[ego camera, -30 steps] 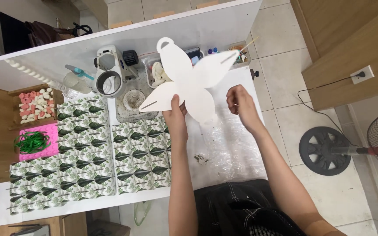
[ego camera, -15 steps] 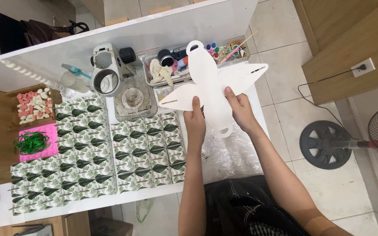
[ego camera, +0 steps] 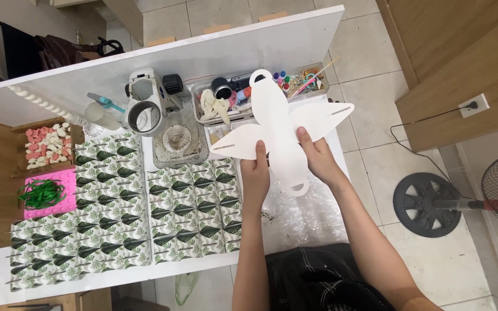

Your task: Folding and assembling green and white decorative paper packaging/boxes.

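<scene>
Head view looks straight down on a white table (ego camera: 295, 43) and two bare hands holding a white card cutout (ego camera: 280, 129) above its right end. The cutout is flat, with four petal-like flaps: one points to the far edge, one toward the person, and two spread left and right, each with a thin slot near its tip. The left hand (ego camera: 255, 173) pinches the cutout where the left flap meets the middle, thumb on top and the other fingers curled beneath it. The right hand (ego camera: 317, 156) grips the right side of the middle in the same way, thumb on top. Both hands are closed on the card and lift it clear of the table.

Under the cutout, at the near right corner, lies a sheet of clear crinkled plastic (ego camera: 304, 213). Rows of folded papers printed with green leaves (ego camera: 128, 213) cover the left and middle of the table up to its near edge. Behind them, toward the far edge, stands a white and metal machine (ego camera: 154, 109), and just right of it a clear tray of small craft items (ego camera: 226, 98). At the left end a pink mat with green ribbon (ego camera: 44, 193) lies in front of a wooden box of pink and white pieces (ego camera: 44, 144). A fan (ego camera: 468, 198) stands on the tiled floor to the right.
</scene>
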